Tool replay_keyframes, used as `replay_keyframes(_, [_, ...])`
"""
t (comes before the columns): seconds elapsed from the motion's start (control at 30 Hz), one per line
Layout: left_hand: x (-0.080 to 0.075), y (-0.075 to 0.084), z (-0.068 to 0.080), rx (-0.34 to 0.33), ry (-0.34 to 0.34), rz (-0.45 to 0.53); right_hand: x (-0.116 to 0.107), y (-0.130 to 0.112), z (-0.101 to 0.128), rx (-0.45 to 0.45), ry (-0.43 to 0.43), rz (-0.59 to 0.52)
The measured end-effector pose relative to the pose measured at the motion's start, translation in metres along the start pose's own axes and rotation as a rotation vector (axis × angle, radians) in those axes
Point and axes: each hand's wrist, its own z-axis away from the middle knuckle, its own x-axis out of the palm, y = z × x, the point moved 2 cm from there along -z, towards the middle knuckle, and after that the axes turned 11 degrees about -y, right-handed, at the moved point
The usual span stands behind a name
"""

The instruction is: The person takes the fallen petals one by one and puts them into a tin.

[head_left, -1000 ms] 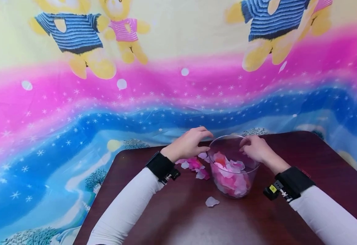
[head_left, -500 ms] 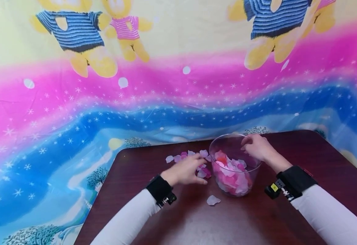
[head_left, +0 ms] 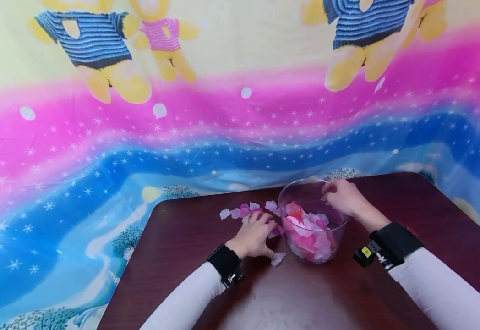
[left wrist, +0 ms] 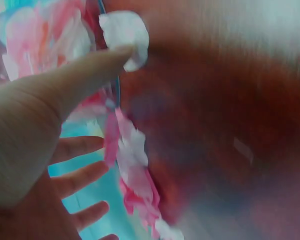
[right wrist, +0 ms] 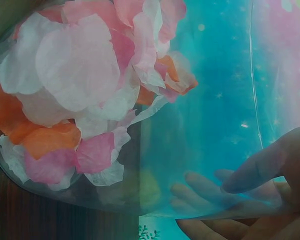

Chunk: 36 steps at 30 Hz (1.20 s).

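A clear round container [head_left: 306,190] stands on the table, partly filled with pink, white and orange artificial petals [head_left: 309,236]. At its far right rim, my right hand [head_left: 342,197] grips the wall between thumb and fingers; in the right wrist view some fingers show through the clear plastic. My left hand [head_left: 252,236] is left of the container, low over the tabletop, fingers spread. Its thumb tip touches a single white petal [left wrist: 125,37] close to the container's base. Loose pink and white petals [left wrist: 135,160] lie beyond and partly under the left fingers.
The dark wooden table [head_left: 190,256] has a rounded far edge. Behind it hangs a colourful cloth [head_left: 223,114] printed with bears and snowflakes. A few stray petals [head_left: 225,214] trail off to the left of the heap.
My left hand has come down from beside the container's rim to the tabletop, and the single white petal has shifted toward the loose heap. The right hand keeps its grip on the rim.
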Motion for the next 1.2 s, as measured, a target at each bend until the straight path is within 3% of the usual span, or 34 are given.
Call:
replay_keyframes(0.1, [-0.004,-0.009,-0.003,-0.050,0.007,0.014,0.000,-0.003,0.000,-0.006,0.001,0.002])
replay_keyframes(0.2, [-0.003,-0.017,-0.006,-0.060,-0.002,0.057,0.001,-0.003,0.000,-0.001,-0.002,-0.005])
replay_keyframes(0.4, [-0.001,-0.019,-0.006,0.053,-0.058,0.224,0.004,-0.003,0.000,-0.005,-0.005,-0.006])
replay_keyframes(0.53, [-0.002,-0.016,-0.002,0.104,-0.045,0.283,0.002,-0.004,0.000,-0.005,0.003,0.003])
replay_keyframes(0.83, [-0.006,-0.019,0.016,0.166,-0.021,0.217,-0.001,-0.002,0.000,0.006,-0.001,0.001])
replay_keyframes(1.0, [-0.034,-0.028,0.031,0.211,0.023,0.221,0.000,0.000,0.001,0.011,-0.001,0.005])
replay_keyframes(1.2, [-0.096,-0.033,0.042,0.239,0.107,0.234,0.000,-0.001,0.002,-0.002,0.001,0.003])
